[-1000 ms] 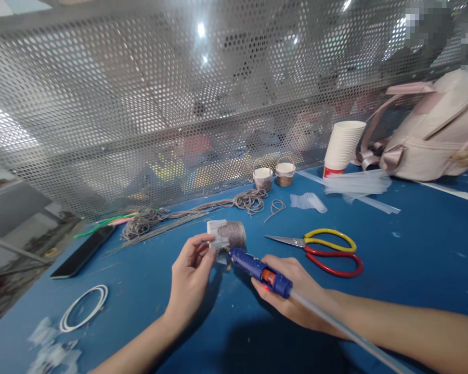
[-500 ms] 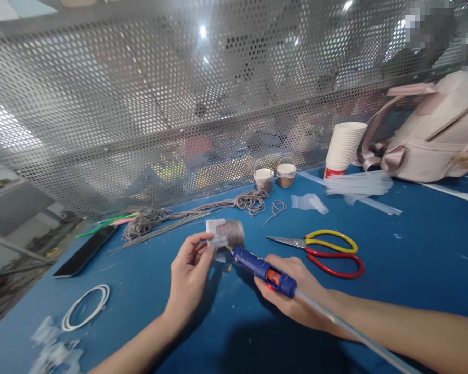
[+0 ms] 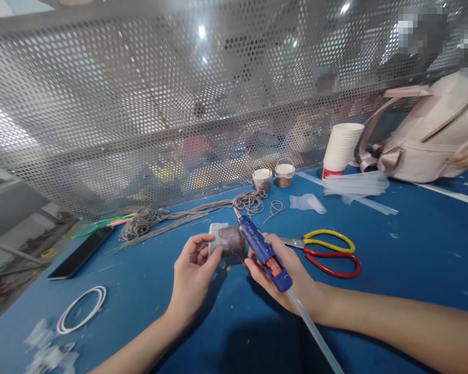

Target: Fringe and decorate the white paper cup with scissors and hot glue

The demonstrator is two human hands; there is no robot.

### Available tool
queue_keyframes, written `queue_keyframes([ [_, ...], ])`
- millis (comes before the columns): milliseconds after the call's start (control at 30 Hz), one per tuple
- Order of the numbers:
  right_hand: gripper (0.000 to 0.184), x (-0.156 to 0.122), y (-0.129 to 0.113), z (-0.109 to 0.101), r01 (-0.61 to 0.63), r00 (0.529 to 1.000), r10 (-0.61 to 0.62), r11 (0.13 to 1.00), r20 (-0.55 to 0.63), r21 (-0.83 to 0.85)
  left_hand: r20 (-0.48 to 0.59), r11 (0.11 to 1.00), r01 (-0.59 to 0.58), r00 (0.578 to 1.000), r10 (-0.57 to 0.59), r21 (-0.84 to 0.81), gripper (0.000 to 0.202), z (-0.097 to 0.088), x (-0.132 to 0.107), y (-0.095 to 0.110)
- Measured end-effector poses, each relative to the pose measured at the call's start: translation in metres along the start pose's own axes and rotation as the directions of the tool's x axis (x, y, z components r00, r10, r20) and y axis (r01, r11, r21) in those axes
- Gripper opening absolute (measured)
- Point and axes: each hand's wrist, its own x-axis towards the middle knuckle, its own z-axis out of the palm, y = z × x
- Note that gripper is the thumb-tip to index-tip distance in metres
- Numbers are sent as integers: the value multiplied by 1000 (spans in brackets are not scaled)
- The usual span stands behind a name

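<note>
Most of all, pinching the cord-wrapped cup [image 3: 234,240] at 6 o'clock from centre in the left hand [image 3: 192,270] and gripping the glue gun [image 3: 261,248] in the right hand [image 3: 296,278], point the nozzle [image 3: 237,212] towards 11 o'clock, clear of fingertips [image 3: 209,237].

Here the cup [image 3: 237,241] is held left of the glue gun [image 3: 262,250]; on the surface [image 3: 140,291], scissors [image 3: 298,242] are placed to the right, cord [image 3: 145,223] is strewn behind, two baskets [image 3: 284,179] are set farther back, and paper cups [image 3: 342,149] are stacked to their right.
</note>
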Motion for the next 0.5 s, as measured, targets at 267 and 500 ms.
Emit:
queue_keyframes([
  [267,26,12,4,13,-128,987,127,992,-96,-8,-3,978,-174,984,176,117,18,6,-9,-3],
  [500,28,12,5,14,-185,981,183,983,-71,-21,8,966,-229,973,229,118,13,6,-12,-3],
])
